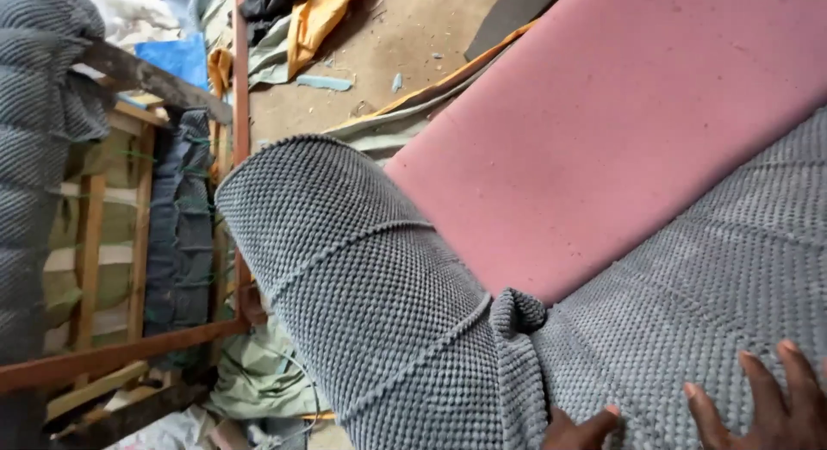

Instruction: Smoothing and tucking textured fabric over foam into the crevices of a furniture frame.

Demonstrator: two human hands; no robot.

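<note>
On a dusty workshop floor (405, 37), one pink foam slab (603, 131) is lying under one grey textured cover (388, 312). One hand (775, 407) is pressing the cover, fingers (758, 381) spread apart; which hand, unclear.

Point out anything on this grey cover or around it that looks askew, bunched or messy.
The grey textured fabric is bunched into a small knot where its seams meet the pink foam, which is only partly covered. The right hand lies flat on the fabric nearby. Scraps and crumpled cloth litter the floor.

pink foam (603, 131) open above, grey cover (379, 304) bulges left, wood frame (121, 355) blocks beyond
</note>
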